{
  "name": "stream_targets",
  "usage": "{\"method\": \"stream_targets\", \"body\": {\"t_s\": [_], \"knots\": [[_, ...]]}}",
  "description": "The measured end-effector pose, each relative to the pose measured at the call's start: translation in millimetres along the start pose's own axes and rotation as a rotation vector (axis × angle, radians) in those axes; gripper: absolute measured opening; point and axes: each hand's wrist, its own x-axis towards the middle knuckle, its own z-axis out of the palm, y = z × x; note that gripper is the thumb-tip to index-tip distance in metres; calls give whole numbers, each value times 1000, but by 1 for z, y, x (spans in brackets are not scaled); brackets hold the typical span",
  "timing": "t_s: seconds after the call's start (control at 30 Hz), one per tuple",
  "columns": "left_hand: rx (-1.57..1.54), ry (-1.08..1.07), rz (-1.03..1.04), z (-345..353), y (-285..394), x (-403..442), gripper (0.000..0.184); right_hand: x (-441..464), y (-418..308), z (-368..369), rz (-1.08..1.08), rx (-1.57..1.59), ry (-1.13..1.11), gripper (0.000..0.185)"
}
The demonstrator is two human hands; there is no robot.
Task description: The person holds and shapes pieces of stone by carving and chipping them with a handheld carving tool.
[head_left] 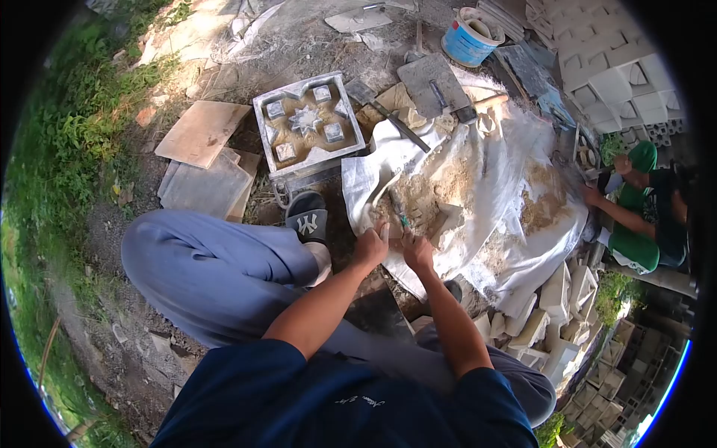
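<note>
Both hands are low over the near edge of a white sheet (358, 183) that bears sandy material (448, 178). My left hand (371, 245) is closed at the sheet's edge; what it holds is too small to name. Just to its right, my right hand (417, 252) has its fingers closed by the green end of a small tool (404, 220), which lies against the sandy pile. Left of the sheet stands a square metal mould (310, 123) with a star shape and several blocks inside. A long dark bar (399, 125) crosses the sheet's upper edge.
Flat slabs (202, 134) lie at left, beside green plants. A blue and white bucket (472, 37) stands at the top, near a board (433, 82). Cast blocks (556, 299) are piled at lower right. Another person (646, 201) works at the right edge.
</note>
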Motion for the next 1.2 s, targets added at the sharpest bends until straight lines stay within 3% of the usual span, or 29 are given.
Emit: {"method": "stream_targets", "body": {"t_s": [0.07, 0.13, 0.23, 0.37, 0.47, 0.67, 0.83, 0.97, 1.07, 1.17, 1.2], "knots": [[-2, 29, -36, 0, 0, 1, 38, 7, 1, 1, -53, -44, -4, 50], [29, 26, -11, -9, 8, 2, 38, 11, -5, -12, 146, 103, -61, 55], [70, 33, 26, -3, 2, 1, 38, 9, -5, -19, 171, 253, -5, 58], [103, 74, 82, 21, -23, 3, 34, 11, 5, -17, 172, 203, 60, 59], [46, 121, 51, 5, -2, 2, 34, 17, 4, -26, 173, 67, -50, 57], [48, 111, 56, 4, -1, -5, 38, 6, -8, -15, 137, 203, 81, 56], [164, 20, 91, -9, 6, 5, 39, 14, -6, -19, 179, 120, -59, 56], [5, 86, 30, 20, -20, 3, 40, 9, -16, -32, 168, 249, -46, 58], [-18, 188, 123, 28, -26, 6, 41, 5, -5, -16, 176, 208, 17, 62], [215, 226, 307, 27, -29, 7, 41, 11, 12, -6, 231, 94, -49, 65], [102, 171, 169, 10, -11, 4, 40, 13, 9, -11, 229, 118, -65, 64]]}}
